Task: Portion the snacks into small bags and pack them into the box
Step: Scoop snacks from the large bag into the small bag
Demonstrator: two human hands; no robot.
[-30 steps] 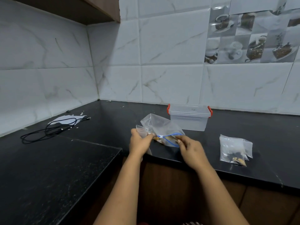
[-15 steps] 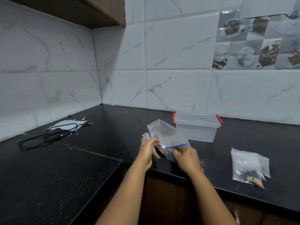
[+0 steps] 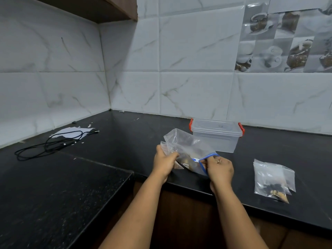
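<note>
A clear zip bag (image 3: 186, 150) of snacks is held just above the near counter edge (image 3: 179, 182), in front of the lidded box (image 3: 216, 134). The left hand (image 3: 164, 163) grips a small bag (image 3: 166, 148); the right hand (image 3: 220, 169) pinches the zip bag's blue mouth. That mouth hangs near the edge, so a tilt could likely spill snacks to the floor. Filled bags (image 3: 273, 178) lie to the right, a cable (image 3: 50, 144) far left; bare counter lies between.

Both hands hold a big clear bag (image 3: 186, 146) over the desk (image 3: 125, 141): left hand (image 3: 164, 163) grips it, right hand (image 3: 220, 169) pinches its blue zip edge.
</note>
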